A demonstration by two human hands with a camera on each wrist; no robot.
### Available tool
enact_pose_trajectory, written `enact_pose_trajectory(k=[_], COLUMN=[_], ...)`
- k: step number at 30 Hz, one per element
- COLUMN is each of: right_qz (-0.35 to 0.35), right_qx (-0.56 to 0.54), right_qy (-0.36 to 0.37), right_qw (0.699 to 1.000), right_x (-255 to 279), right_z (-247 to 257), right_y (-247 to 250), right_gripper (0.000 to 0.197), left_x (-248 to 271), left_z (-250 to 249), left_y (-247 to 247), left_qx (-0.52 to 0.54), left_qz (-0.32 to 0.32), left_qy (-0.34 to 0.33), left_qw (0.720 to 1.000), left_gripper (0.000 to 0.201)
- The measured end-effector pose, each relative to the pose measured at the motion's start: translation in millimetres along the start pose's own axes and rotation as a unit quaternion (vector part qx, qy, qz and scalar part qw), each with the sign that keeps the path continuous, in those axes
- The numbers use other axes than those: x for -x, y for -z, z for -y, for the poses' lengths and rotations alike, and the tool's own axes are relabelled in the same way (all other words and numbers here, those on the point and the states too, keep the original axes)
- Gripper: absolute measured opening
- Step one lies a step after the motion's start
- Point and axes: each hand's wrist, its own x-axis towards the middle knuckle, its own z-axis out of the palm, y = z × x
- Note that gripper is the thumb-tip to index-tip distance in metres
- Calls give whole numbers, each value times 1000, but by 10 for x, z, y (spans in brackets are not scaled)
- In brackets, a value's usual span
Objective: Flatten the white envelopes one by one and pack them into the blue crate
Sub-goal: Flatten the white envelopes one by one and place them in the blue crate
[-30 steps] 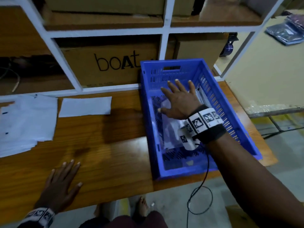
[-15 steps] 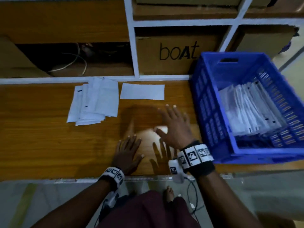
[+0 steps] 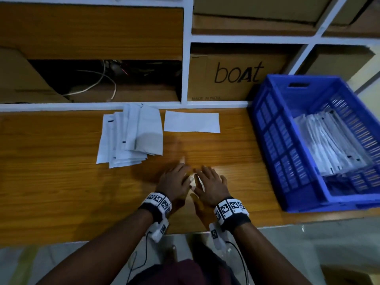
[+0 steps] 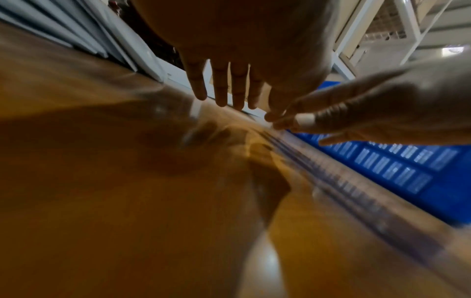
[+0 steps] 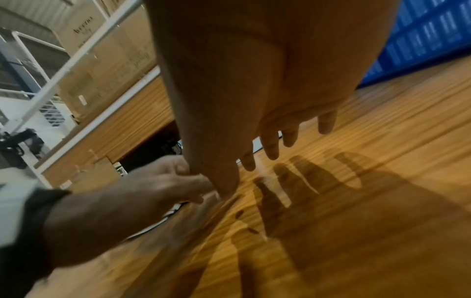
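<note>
You are holding your left hand (image 3: 174,179) and right hand (image 3: 211,184) side by side over the wooden surface (image 3: 61,192), grips wide, holding nothing; half a second ago they sat farther apart. The stack of white envelopes (image 3: 131,136) is lying long axis pointing away from you; one single envelope (image 3: 192,124) is lying crosswise beside it. More are resting inside the blue crate (image 3: 273,140). A cardboard box (image 3: 236,77) is reading "boAt".

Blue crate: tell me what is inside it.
The blue crate holds a fanned pile of white envelopes lying on its floor. Bare slotted floor shows at the near end. What lies beneath the pile is covered.
</note>
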Motion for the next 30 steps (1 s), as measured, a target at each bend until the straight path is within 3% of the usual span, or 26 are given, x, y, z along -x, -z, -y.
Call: enact_pose_trajectory(k=[4,8,16,19,25,30], right_qz=[-50,-96,-53,-51,-125,-161], right_qx=[-1,27,76,85,135,129], right_qy=[8,13,34,44,63,64], right_qw=[999,995,995,994,981,976], right_x=[-495,-1130,-2097,-2226,-2213,-2123], right_z=[-129,-261,-509,-573,-572,-584], right_y=[239,478,863,857,865,916], right_gripper=[68,67,67,63,50,37], left_x=[-635,-1115,-1789,-1901,-1982,-1932], left_z=[52,42,217,264,330,290], left_y=[260,382,360,372,291,268], left_qx=[25,-28,-59,-67,-83,-97], left_qz=[-31,-51,-29,-19,19,6], left_qy=[-2,-6,28,43,54,38], left_qw=[999,998,997,997,995,995], left_gripper=[47,47,64,67,71,73])
